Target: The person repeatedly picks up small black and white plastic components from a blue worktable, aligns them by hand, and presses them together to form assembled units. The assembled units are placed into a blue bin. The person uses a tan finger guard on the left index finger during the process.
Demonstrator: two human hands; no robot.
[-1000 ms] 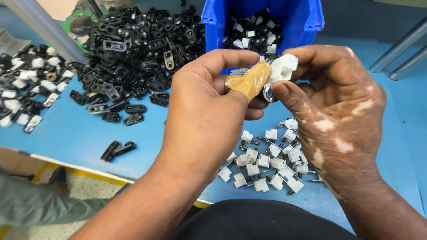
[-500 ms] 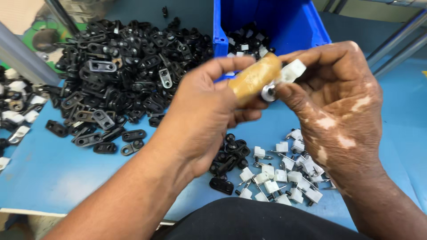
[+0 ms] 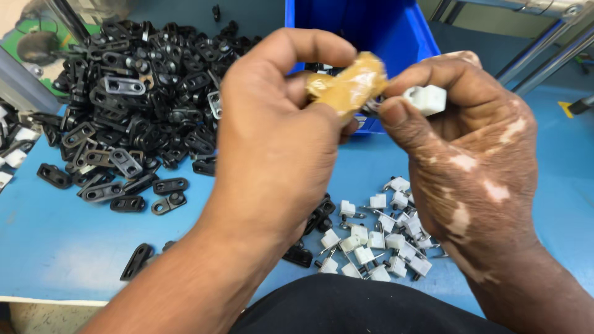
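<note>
Black clips (image 3: 133,117), white plugs (image 3: 377,238), blue bin (image 3: 371,28).

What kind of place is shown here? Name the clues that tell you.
Probably a small-parts assembly bench: a heap of black plastic brackets, a blue parts bin and white clips with pins on a blue worktable.

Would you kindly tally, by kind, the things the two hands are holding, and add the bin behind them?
Tan-wrapped tool, in the left hand: 1
White plastic piece, in the right hand: 1
Blue bin: 1
Total: 3
</note>
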